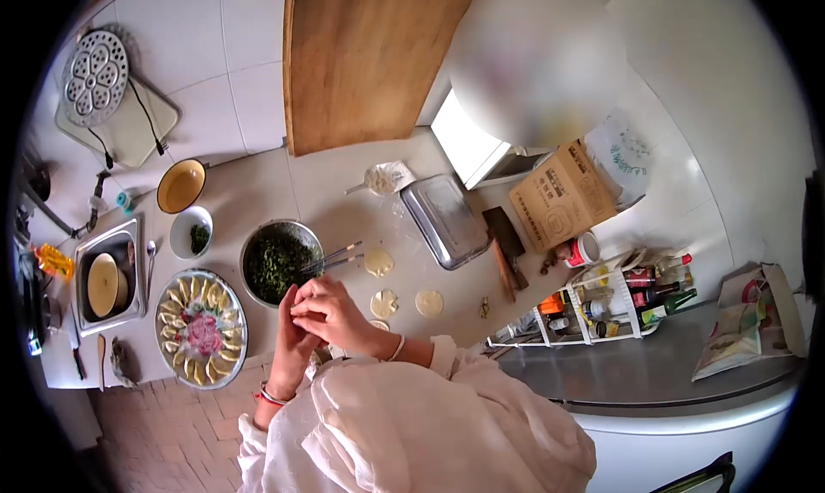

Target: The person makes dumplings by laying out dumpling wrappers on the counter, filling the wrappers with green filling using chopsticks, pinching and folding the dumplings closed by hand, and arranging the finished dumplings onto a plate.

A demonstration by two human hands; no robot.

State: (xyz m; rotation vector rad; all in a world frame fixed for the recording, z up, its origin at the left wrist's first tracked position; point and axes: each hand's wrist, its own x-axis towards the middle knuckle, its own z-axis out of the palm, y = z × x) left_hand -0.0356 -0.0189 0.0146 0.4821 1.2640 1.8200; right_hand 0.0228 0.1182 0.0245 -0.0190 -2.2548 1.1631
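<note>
My left hand [292,343] and my right hand [331,315] are pressed together at the counter's front edge, fingers closed. Whatever lies between them is hidden by the fingers. Just beyond is a metal bowl of chopped green filling [277,263], with chopsticks [333,259] resting across its right side. Right of the bowl, flat round dough wrappers [429,303] lie on the counter, one partly covered by my right hand. To the left of my hands, a round plate [163,345] with a pink flower design carries several folded dumplings [220,366] around its rim.
At left are a sink [82,319] with a bowl inside, a small white bowl [180,240] and a yellow bowl [181,186]. A lidded tray [444,221], cleaver [505,230], rolling pin [502,270], cardboard box [559,197] and bottle rack [593,308] stand to the right.
</note>
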